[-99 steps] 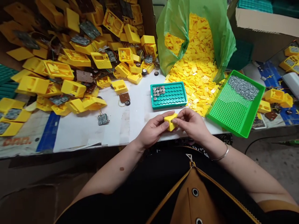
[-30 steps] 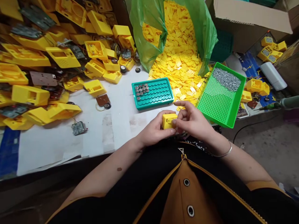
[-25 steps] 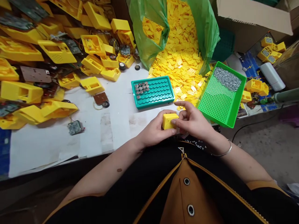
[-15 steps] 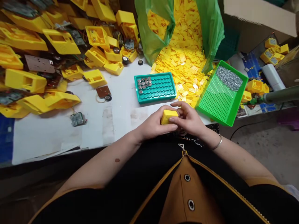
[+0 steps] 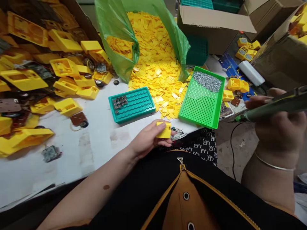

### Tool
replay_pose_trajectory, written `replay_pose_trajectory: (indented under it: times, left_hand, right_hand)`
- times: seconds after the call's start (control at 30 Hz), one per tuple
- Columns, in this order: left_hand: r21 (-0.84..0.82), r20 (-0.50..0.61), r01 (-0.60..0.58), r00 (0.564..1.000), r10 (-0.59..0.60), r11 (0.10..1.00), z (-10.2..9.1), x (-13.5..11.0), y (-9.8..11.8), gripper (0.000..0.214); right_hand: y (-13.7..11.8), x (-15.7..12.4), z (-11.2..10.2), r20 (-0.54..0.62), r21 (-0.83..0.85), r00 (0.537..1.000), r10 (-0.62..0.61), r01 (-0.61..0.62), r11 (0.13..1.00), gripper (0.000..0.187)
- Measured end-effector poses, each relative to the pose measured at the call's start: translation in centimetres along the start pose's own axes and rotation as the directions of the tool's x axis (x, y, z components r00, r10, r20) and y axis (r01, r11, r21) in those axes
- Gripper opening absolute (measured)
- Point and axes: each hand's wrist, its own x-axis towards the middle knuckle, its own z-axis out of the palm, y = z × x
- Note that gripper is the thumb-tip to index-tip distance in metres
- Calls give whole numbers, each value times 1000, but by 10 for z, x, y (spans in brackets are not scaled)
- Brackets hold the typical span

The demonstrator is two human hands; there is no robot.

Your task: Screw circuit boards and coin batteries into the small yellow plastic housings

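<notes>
Remotely, I'm pinching a yellow case [image 5: 166, 131] with the left hand [image 5: 149, 136], thumb uppermost. With the right hand [image 5: 279, 127], I'm gripping a green tool [image 5: 286, 103], fingers curled.

A small-parts assembly workshop, by its look, was pictured.
Bulk stock crowded a teal tray [image 5: 140, 101] of round metal pieces [image 5: 121, 102]: yellow casings [image 5: 69, 107] heaped left of it, a green bag [image 5: 115, 24] of yellow bits [image 5: 153, 44] behind, a green basket [image 5: 199, 110] of silvery bits [image 5: 208, 81] right, cardboard boxes [image 5: 216, 22] farther back, a handheld tool [image 5: 286, 103] well rightward.
</notes>
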Motion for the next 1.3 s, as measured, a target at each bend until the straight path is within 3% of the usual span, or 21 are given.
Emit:
replay_pose_trajectory:
  times: [0.07,0.13,0.23,0.37,0.5,0.63,0.83,0.97,1.13,1.3]
  left_hand:
    - [64,52,78,995,-82,995,18,10,-2,28]
    - [114,75,120,989,-129,986,32,20,-4,24]
    - [138,66,131,988,-141,982,42,28,-5,22]
    - [74,46,130,990,-134,989,38,32,-3,26]
    - [35,53,156,986,-158,987,33,33,-1,25]
    - [23,68,190,979,-191,982,32,33,1,21]
    - [15,87,204,975,-204,979,31,33,4,25]
    - [20,85,203,975,-204,979,31,34,4,24]
    - [23,79,212,974,-213,977,31,33,4,19]
    - [-20,85,200,977,-198,980,31,34,5,17]
  right_hand:
    - [2,7,3,-4,198,1000,-21,21,980,28]
    - [3,19,15,-19,284,997,-77,79,956,23]
    - [3,43,41,-125,262,984,-130,159,952,28]
    - [15,64,77,-83,232,990,-114,130,964,30]
    - [33,70,95,-111,159,988,-107,124,979,28]
    - [48,74,101,-100,-66,995,-23,16,998,42]
    - [68,82,107,-167,183,968,-186,216,959,41]
    - [67,82,108,-152,238,970,-192,224,945,38]
    - [55,83,108,-116,425,968,-222,250,870,21]
    - [49,80,105,-79,337,978,-194,210,918,23]
